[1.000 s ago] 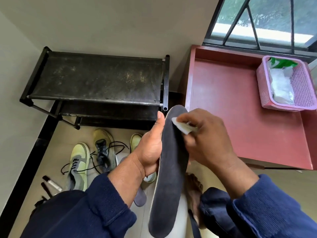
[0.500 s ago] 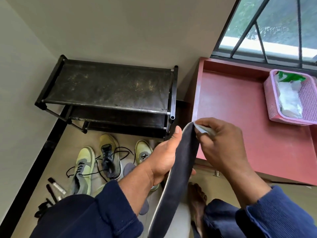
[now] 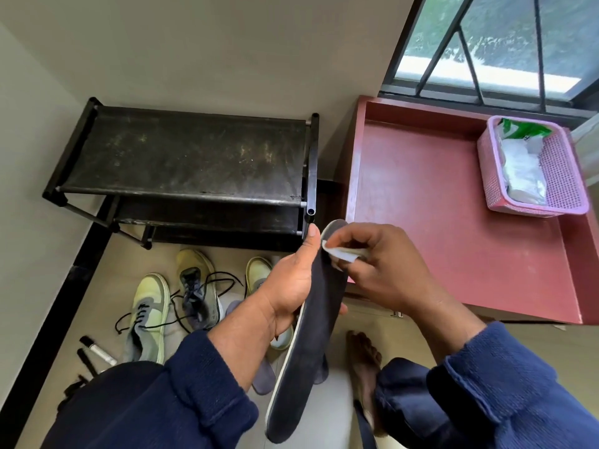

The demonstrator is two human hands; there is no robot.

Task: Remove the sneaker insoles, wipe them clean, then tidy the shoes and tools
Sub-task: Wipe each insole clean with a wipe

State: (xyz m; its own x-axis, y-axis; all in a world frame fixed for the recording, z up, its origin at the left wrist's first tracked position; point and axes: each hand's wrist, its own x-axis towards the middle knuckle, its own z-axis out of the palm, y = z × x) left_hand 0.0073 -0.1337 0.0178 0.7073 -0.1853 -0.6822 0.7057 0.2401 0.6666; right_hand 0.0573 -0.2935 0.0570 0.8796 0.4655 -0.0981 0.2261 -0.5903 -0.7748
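We are seeing soft, even daylight coming in through the window (image 3: 492, 47) at upper right; its sill is glaring white; shadows are staying faint; straight edges are bowing near the corners; the nearest sleeves are blurring slightly.

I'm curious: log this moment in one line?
left hand holds insole | right hand presses wipe on it | step: wiping

Count of things in view

Three sneakers: (image 3: 147, 314), (image 3: 197, 291), (image 3: 259, 273); three insoles: one held (image 3: 308, 345), two on the floor (image 3: 262, 374), (image 3: 321, 372); one wipe (image 3: 343, 253); two hands: (image 3: 288, 286), (image 3: 389, 270); one shoe rack (image 3: 184, 157); one pink basket (image 3: 564, 176); one red bench (image 3: 453, 238); two markers: (image 3: 97, 350), (image 3: 85, 360).
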